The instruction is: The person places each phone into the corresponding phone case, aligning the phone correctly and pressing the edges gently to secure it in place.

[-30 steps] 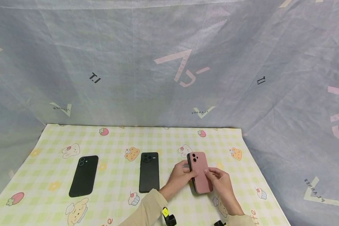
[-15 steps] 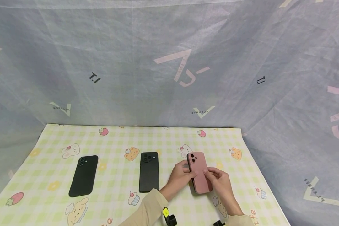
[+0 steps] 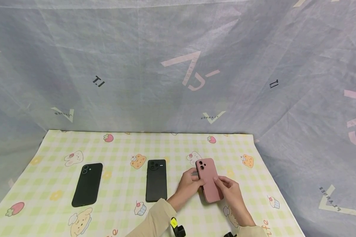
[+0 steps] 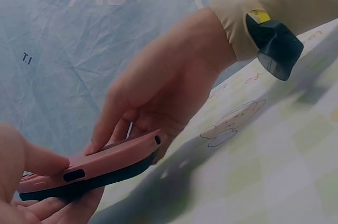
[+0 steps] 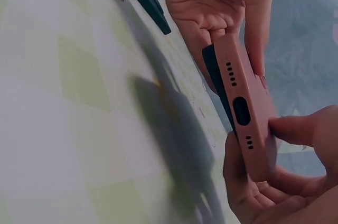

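Note:
A pink phone case (image 3: 209, 188) is held between both hands over the right part of the table, its camera cutouts toward the far side. Beneath it lies a dark phone (image 5: 216, 78), partly jutting past the case's edge in the right wrist view. My left hand (image 3: 187, 186) grips the left side, thumb on the pink back and fingers underneath. On the right side my right hand (image 3: 233, 194) pinches the case and phone, its thumb (image 5: 296, 129) pressed on the pink back. A shadow on the cloth lies below the pair in both wrist views.
A black phone (image 3: 156, 184) lies on the checked tablecloth (image 3: 121, 184) just left of my left hand. Farther left is another black phone (image 3: 87, 185). Grey fabric (image 3: 136, 65) hangs behind and beside the table.
The pink case has shifted slightly left over the dark phone, and less of the dark left edge shows in the head view. Both hands keep their hold with little movement.

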`<move>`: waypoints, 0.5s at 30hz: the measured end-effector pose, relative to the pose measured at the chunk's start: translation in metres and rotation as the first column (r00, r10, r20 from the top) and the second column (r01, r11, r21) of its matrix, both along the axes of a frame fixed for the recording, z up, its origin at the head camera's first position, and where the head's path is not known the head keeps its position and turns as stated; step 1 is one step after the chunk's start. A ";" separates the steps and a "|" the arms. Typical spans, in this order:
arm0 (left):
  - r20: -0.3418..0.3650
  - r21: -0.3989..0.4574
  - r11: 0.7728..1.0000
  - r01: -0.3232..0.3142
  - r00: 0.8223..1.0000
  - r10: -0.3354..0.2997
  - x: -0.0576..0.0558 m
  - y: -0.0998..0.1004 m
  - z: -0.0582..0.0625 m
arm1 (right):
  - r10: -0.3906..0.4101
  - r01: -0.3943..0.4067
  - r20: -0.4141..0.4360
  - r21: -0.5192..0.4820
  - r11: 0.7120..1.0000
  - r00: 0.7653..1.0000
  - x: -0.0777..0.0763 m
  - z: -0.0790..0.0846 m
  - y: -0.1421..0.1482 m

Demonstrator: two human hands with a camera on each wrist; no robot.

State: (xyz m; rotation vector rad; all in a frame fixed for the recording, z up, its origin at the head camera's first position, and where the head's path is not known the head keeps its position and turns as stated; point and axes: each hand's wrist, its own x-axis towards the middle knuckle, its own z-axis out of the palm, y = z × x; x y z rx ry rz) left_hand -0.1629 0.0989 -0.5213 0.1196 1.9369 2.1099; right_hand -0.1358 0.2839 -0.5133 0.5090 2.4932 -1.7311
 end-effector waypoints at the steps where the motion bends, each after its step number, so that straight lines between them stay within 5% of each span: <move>1: 0.006 0.016 1.000 -0.004 1.000 0.004 0.000 0.000 0.000 | 0.006 -0.006 0.005 -0.017 1.000 1.000 0.000 -0.001 0.000; 8: 0.011 0.072 0.997 -0.024 1.000 0.023 0.002 0.000 0.003 | 0.053 -0.023 0.094 -0.301 0.953 0.994 0.007 -0.007 -0.001; 15: -0.013 0.063 0.997 -0.036 0.999 0.037 0.003 0.000 0.003 | 0.000 0.021 0.050 -0.429 0.903 0.999 0.010 -0.013 -0.004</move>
